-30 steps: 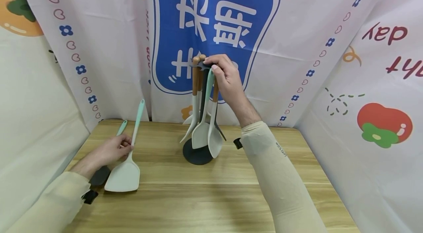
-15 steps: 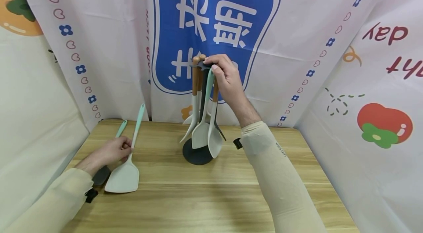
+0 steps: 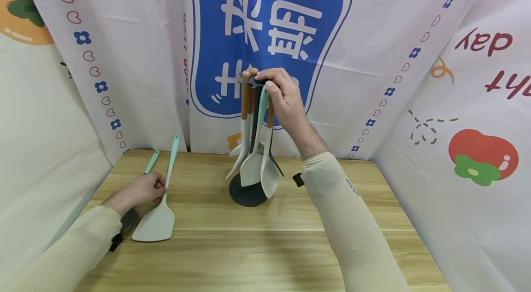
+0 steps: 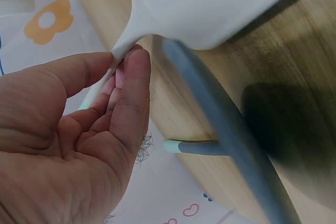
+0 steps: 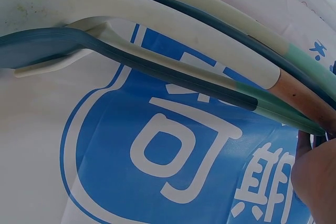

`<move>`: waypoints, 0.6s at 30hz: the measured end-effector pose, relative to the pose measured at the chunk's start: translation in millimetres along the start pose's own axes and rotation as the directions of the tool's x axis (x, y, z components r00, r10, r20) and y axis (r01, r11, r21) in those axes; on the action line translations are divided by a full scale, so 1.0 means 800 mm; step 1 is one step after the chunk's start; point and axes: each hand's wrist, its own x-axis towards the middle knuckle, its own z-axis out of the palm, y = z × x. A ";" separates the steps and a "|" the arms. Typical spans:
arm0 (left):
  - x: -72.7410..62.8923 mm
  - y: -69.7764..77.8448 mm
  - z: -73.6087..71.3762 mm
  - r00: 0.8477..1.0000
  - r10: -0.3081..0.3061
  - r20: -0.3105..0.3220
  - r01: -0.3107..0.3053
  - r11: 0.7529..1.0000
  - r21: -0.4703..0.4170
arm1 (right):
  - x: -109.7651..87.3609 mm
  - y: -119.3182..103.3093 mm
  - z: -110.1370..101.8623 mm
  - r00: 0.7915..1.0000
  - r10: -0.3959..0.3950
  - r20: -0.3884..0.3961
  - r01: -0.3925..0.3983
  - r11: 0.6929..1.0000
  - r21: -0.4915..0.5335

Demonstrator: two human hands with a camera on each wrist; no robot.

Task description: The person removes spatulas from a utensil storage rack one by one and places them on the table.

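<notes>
White turner in left hand, dark utensil partly out of sight behind

Back cloth past the tabletop's far edge's got 来, 可, 期 and LUCK; side cloth off its right edge says "day", upside-down lol

I pinch the spatula by its white shaft, just above the broad white blade; its handle ends in mint green, and it slants to the left of the rack, well apart from it, blade nearer me. The rack, black with a round base, stands upright, its top in my grip, white and dark utensils hanging heads-down around it.
</notes>
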 end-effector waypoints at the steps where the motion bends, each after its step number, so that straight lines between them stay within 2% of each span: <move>1: 0.001 0.000 -0.001 1.000 -0.001 0.003 0.001 1.000 0.007 | 0.000 0.000 0.000 1.000 0.001 0.000 -0.001 1.000 0.000; 9: 0.007 0.002 -0.003 0.999 -0.024 0.033 0.021 0.998 0.063 | 0.000 0.000 -0.001 1.000 0.002 0.001 -0.002 1.000 -0.004; 18: 0.013 0.003 -0.002 0.998 -0.049 0.041 0.046 0.995 0.087 | 0.000 -0.001 0.000 1.000 -0.004 0.001 0.004 1.000 0.003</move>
